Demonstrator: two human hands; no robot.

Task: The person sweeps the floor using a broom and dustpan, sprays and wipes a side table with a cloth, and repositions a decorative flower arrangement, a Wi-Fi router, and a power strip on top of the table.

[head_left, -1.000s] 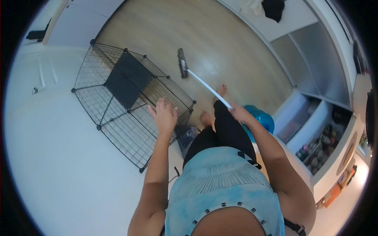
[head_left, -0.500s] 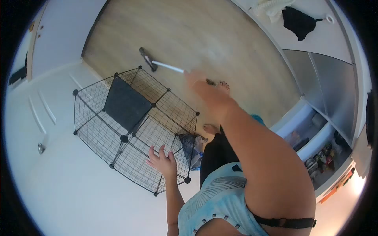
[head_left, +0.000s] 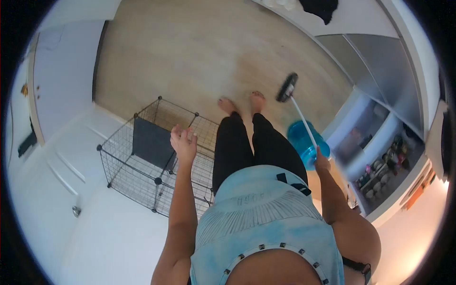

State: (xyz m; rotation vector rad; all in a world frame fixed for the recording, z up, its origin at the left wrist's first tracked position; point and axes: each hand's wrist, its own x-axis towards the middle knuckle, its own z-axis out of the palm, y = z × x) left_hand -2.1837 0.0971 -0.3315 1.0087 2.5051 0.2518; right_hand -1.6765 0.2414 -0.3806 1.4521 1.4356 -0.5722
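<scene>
So from my remote seat the biggest thing in the head cam is the wood-look floor (head_left: 180, 52), stretching out past both hands. Next is the black wire cage (head_left: 158, 181), under and around the left grip (head_left: 184, 142); that one's fingers are apart, loosely bent, nothing in them, and I honestly can't tell if they touch the wires or just hang above. Then there's a see-through blue container (head_left: 297, 137), just forward and left of the right grip (head_left: 322, 160), with the pole crossing in front of it from my angle. The broom (head_left: 298, 109) is the bit that matters: its long axis runs from the right grip forward and a little left, ending at the dark brush head (head_left: 287, 88). Right hand's the near one by a mile, fingers wrapped round the pole; from the left grip it's all well off to the right. Smallest stuff: some letters on the blue shirt (head_left: 266, 218), too faint and flipped for me to read. No brands I can spot.
</scene>
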